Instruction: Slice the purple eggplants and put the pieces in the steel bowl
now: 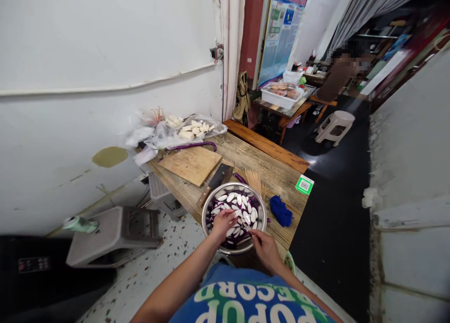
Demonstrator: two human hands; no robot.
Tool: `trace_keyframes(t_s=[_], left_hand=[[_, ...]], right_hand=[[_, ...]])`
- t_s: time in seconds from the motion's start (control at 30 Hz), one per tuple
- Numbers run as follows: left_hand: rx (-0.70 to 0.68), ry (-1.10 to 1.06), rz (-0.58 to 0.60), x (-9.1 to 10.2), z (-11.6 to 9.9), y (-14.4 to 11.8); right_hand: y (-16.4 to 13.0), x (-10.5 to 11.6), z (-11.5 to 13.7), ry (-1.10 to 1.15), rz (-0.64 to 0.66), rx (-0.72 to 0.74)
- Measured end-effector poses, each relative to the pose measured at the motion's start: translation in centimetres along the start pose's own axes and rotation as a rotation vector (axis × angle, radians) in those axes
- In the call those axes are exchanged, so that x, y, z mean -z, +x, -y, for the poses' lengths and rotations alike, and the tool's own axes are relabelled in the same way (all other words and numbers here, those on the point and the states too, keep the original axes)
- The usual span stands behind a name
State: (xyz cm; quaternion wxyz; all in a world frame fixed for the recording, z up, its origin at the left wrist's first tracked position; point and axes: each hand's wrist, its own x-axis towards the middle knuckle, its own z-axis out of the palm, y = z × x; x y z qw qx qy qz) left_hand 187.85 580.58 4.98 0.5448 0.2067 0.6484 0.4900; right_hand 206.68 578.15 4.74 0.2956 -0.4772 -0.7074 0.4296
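Observation:
A round steel bowl (264, 220) at the table's near edge holds many white oval eggplant slices (253, 214) with purple skin. My left hand (223, 224) reaches over the bowl's left side, its fingers bent together at a pale eggplant slice. At the bowl's lower right rim my right hand (266, 249) is closed in a pinch; what lies between its fingertips is too small to make out. Just behind the bowl lie a bundle of thin wooden skewers (256, 180) and a cleaver (221, 175) with a wooden handle.
Beyond the cleaver is a wooden cutting board (191, 166), with a long purple eggplant (197, 145) and bagged white pieces (195, 130) behind. A blue cloth (281, 211) lies right of the bowl. Stools (114, 234) stand left. A person (339, 77) sits farther back.

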Motion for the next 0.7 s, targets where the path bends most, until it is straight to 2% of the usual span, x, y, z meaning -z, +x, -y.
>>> trace_keyframes(t_s=[0.07,0.2,0.27,0.37,0.43,0.5,0.57,0.6,0.7], left_hand=[[-0.103,0.066,-0.011,0.8,-0.4,0.2],[-0.459,0.381,-0.069,2.9,-2.2,0.1],[-0.503,0.475,-0.069,3.2,-3.0,-0.6],[-0.458,0.370,0.000,1.7,-3.6,-3.4],[-0.525,0.372,0.056,-0.3,-3.7,-6.1],[-0.592,0.460,0.045,-2.0,-3.6,-8.7],[-0.674,0.628,-0.022,-2.6,-3.3,-11.0],[-0.704,0.724,-0.065,-2.3,-2.8,-12.2],[-0.648,0.987,-0.189,1.3,0.6,-17.1]], right_hand=[[-0.4,0.1,-0.1,-0.024,0.011,-0.017],[-1.7,0.3,-0.3,-0.027,-0.003,-0.085],[-2.4,0.6,-0.1,0.022,-0.007,-0.116],[-3.2,2.2,0.6,0.086,-0.104,-0.113],[-3.4,4.0,0.9,0.098,-0.230,-0.104],[-3.0,5.9,0.7,0.089,-0.264,-0.117],[-2.3,7.1,-0.2,0.048,-0.137,-0.136],[-2.1,7.1,-0.9,0.008,-0.106,-0.139],[-3.5,5.1,-2.5,-0.018,0.099,-0.033]])
